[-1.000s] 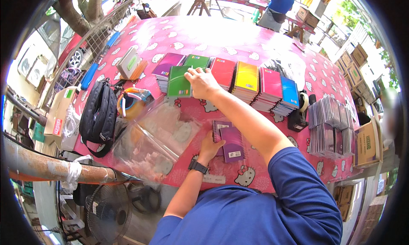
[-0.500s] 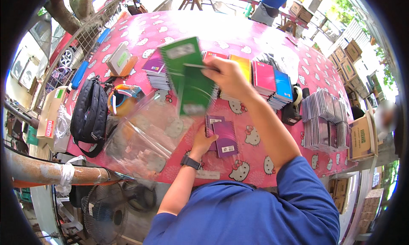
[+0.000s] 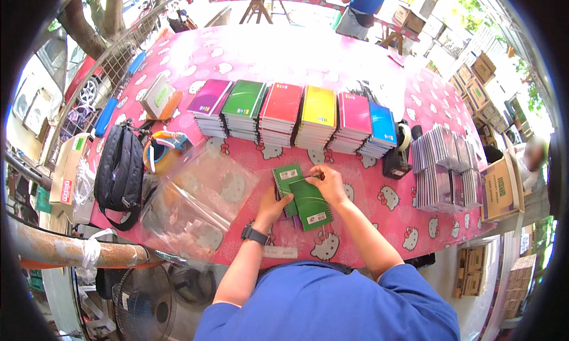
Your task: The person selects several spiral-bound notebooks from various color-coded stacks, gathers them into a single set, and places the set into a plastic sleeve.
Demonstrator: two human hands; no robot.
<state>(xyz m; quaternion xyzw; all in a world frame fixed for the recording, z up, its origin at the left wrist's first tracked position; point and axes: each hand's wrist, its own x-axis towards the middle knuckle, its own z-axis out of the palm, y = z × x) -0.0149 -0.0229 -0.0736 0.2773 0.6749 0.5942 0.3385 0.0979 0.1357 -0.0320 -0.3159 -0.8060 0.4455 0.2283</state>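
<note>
Two green spiral notebooks (image 3: 311, 203) overlap near the table's front edge, their small white labels showing. My left hand (image 3: 274, 207), with a dark watch on its wrist, closes on their left side, thumb on top. Fingers of my right hand (image 3: 328, 184) pinch the upper edge of the front green notebook. A sliver of a purple notebook (image 3: 297, 221) peeks out underneath; the rest of it is covered. Beyond my hands stand stacks of notebooks in a row: purple (image 3: 211, 97), green (image 3: 244, 98), red (image 3: 280, 104), yellow (image 3: 319, 107), pink (image 3: 354, 113) and blue (image 3: 382, 125).
Clear plastic bags (image 3: 198, 193) lie left of my hands, beside a black bag (image 3: 121, 172). A tape dispenser (image 3: 396, 158) and plastic-wrapped notebook bundles (image 3: 444, 172) stand to the right. A cardboard box (image 3: 501, 184) is past the right edge. Another person (image 3: 363, 9) stands far off.
The green notebooks came down from above the stacks to the front, over the purple ones. My right hand moved down with them; my left hand now grips them.
</note>
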